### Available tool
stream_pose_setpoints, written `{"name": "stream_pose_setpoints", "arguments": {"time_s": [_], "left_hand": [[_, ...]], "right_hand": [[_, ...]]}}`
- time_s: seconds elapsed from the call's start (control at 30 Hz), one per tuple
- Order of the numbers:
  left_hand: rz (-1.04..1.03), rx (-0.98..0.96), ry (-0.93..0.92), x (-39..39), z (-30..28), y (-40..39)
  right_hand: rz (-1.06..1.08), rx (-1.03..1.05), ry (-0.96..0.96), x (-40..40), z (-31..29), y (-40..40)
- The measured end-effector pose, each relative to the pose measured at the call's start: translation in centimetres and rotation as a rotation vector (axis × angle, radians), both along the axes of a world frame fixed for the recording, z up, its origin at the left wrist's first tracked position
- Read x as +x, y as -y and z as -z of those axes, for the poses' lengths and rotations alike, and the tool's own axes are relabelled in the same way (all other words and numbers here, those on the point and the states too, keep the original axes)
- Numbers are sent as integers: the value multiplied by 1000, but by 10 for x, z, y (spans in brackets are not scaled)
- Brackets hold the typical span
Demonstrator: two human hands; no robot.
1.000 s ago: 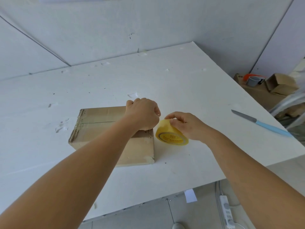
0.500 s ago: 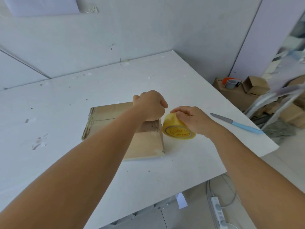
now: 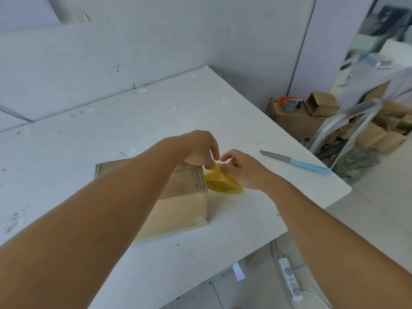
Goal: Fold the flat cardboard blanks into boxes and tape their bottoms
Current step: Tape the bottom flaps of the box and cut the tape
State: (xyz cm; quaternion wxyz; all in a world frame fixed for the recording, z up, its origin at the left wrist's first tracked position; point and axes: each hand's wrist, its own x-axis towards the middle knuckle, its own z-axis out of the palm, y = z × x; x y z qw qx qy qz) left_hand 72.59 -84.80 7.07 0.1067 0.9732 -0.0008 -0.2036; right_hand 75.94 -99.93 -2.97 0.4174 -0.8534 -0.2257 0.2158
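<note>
Now both hands (image 3: 198, 150) at tape roll (image 3: 223, 184)

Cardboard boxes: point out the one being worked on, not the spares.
The box on the table, under the left hand, beside the yellow tape roll. The other boxes sit off past the table's right edge.

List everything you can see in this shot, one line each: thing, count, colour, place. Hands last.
table: one, white, fills the left and middle of the view.
cardboard box: one, brown, on the table under the left forearm.
tape roll: one, yellow, on the table against the box's right side.
knife: one, grey blade and light blue handle, on the table near its right edge.
cup: one, grey, on a brown carton beyond the table.
small boxes: several, brown, piled on the floor at right.
power strip: one, white, on the floor below the table edge.
left hand: fingers at the roll's top.
right hand: on the roll.
</note>
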Motion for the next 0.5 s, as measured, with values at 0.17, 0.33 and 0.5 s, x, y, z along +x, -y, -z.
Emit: {"name": "stream_pose_setpoints", "arguments": {"time_s": [0.17,0.33,0.5], "left_hand": [[-67,-143,3,0,7,-4],[-108,-207,-13,-8,7,-16],[-114,-212,-16,-7,9,-19]], "right_hand": [[31,56,-21,4,6,9],[222,-235,174,33,27,35],[311,-610,94,53,53,68]]}}
